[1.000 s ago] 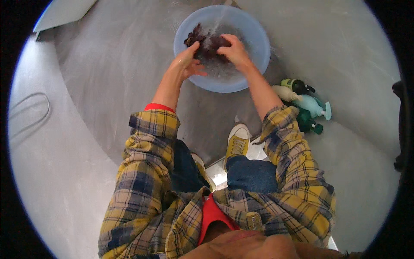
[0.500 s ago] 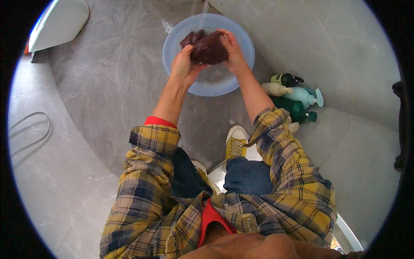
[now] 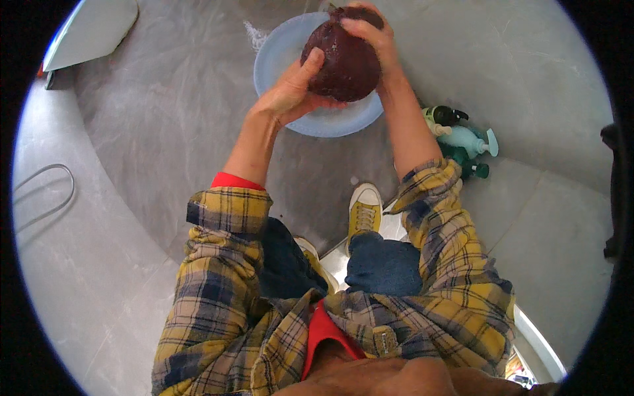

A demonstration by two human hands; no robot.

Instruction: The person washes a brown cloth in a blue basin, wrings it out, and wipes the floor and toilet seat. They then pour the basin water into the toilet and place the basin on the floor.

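A round, pale blue plastic basin (image 3: 271, 66) sits on the marbled grey floor (image 3: 172, 132); above it, the bare left hand (image 3: 294, 87) holds a rounded, dark maroon, wet-looking cloth bundle (image 3: 345, 66), thumb on top, fingers beneath. The bare right hand (image 3: 375, 34) clasps the bundle's upper right, fingers curled around it. Farther right, a light turquoise plastic pump bottle (image 3: 464, 140) stands out among clustered bottles.

The basin (image 3: 265, 69) sits on the floor (image 3: 310, 178), ahead of the shoes (image 3: 365, 214); the bottles (image 3: 465, 140) are to its right.
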